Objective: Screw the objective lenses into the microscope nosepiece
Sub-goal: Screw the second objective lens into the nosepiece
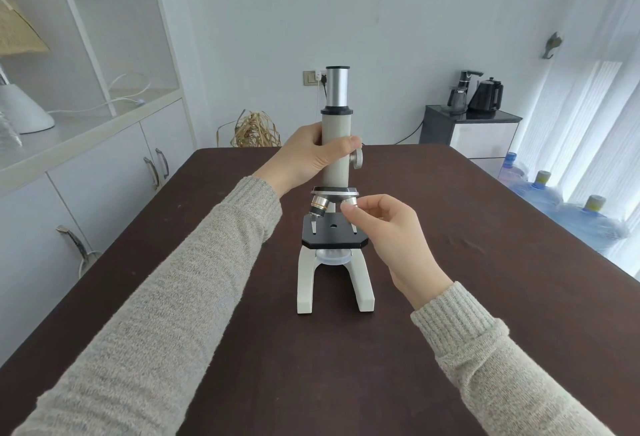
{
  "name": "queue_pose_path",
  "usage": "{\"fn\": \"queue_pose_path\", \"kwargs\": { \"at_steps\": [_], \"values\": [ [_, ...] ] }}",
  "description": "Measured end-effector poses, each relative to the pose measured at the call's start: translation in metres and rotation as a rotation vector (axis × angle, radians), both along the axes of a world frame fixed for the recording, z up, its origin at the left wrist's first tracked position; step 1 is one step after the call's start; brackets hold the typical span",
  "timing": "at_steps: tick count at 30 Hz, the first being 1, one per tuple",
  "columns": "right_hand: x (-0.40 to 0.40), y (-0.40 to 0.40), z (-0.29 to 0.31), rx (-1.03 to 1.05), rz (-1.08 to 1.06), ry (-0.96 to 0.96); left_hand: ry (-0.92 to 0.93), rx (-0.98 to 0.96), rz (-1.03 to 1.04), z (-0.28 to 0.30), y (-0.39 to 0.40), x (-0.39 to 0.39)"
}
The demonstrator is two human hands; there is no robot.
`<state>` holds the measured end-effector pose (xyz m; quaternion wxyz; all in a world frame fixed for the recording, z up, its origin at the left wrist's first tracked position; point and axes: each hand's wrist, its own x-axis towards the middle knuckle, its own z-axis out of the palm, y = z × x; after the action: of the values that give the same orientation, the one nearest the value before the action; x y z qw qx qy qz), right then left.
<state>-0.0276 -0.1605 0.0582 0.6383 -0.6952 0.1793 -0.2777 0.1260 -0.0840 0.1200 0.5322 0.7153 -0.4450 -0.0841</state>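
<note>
Right now the left hand [306, 158] is wrapped around the microscope tube [335, 162], while the right hand [388, 227] pinches an objective lens [350, 203] at the right side of the nosepiece [334, 192]. Another objective lens [318, 209] sits in the nosepiece's left side, above the black stage [334, 233]. The microscope stands upright on the dark bench [450, 297].

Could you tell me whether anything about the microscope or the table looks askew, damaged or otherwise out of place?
Nothing stands out. The microscope stands upright on the table, the left hand gripping its tube. One objective lens sits in the nosepiece; the right hand pinches another.
</note>
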Motion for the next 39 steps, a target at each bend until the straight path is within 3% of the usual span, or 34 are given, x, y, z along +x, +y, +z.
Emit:
{"fn": "queue_pose_path", "kwargs": {
  "at_steps": [39],
  "values": [
    [-0.0005, 0.0029, 0.0029, -0.082, 0.016, 0.062, 0.024, -0.007, -0.007, 0.0021, 0.0003, -0.0037]
  ]
}}
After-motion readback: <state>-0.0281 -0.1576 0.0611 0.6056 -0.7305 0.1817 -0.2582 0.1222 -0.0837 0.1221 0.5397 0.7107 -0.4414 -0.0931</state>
